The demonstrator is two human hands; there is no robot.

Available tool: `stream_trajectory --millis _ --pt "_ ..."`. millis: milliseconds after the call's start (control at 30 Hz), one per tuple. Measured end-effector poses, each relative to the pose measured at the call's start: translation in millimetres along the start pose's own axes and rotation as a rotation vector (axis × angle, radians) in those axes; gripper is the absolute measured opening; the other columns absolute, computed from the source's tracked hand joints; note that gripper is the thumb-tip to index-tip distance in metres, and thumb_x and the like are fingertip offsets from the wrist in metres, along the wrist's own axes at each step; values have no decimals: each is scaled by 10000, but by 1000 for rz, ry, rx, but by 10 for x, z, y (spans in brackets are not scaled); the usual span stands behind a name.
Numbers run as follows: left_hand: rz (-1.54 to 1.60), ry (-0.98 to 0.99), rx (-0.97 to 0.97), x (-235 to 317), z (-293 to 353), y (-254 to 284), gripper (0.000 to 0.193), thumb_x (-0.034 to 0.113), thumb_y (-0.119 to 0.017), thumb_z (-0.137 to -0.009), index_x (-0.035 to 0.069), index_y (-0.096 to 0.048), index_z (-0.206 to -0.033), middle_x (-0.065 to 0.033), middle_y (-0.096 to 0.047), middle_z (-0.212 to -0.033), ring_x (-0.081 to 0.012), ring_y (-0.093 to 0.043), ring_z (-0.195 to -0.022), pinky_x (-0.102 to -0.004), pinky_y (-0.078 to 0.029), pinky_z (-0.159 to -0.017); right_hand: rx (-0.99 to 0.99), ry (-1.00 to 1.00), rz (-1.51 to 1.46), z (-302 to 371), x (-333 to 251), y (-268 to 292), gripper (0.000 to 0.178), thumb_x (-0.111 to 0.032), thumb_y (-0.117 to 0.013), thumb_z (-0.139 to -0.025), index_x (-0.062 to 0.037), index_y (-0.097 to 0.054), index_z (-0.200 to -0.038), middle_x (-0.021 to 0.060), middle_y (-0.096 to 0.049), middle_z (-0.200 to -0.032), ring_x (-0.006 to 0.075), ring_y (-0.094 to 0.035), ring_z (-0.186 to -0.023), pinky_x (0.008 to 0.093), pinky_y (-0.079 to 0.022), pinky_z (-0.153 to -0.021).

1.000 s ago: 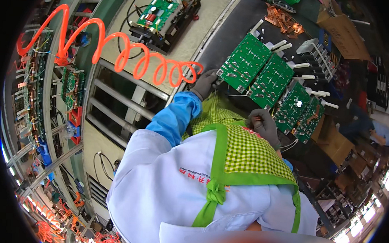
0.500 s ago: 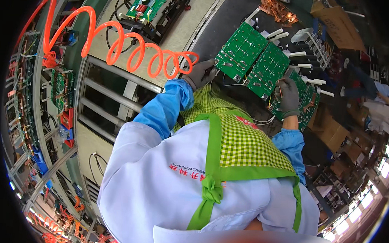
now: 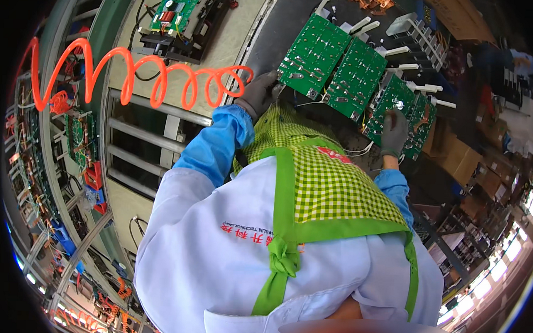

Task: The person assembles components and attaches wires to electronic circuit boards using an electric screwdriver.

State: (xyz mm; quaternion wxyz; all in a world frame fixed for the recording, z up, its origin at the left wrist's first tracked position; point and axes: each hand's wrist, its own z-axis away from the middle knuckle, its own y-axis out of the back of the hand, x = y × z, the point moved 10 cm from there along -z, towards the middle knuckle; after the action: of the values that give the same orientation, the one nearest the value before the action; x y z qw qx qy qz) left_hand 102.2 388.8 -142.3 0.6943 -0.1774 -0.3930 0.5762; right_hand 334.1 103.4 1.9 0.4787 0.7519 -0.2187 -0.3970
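Several green circuit boards lie side by side on the dark bench: a large left board, a middle board, a third board and a right board. My left hand, in a dark grey glove, is at the near left corner of the left board. Its fingers are curled, and what they may hold is hidden. My right hand, also gloved, is over the near part of the third board with its fingers drawn together. A bright glint shows by its fingertips; nothing in them can be made out.
White strips stick out along the boards' far side. Beyond are copper pieces and a grey finned metal part. An orange coiled hose hangs at left, near another board assembly. Cardboard boxes stand at right.
My right hand has gone from the gap beside the middle board onto the third board. My left hand stays by the left board. The whole view has shifted slightly.
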Motion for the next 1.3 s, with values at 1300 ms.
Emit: stream_trajectory --millis 1300 --pt "-227 -66 35 66 55 -24 296 278 -474 -941 53 -585 -1098 18 -591 -855 -42 -410 -607 -202 -361 -544 106 36 -123 371 -286 292 289 -97 -495 -878 -44 -537 -1159 109 -547 -873 192 -528 -688 341 -449 -610"
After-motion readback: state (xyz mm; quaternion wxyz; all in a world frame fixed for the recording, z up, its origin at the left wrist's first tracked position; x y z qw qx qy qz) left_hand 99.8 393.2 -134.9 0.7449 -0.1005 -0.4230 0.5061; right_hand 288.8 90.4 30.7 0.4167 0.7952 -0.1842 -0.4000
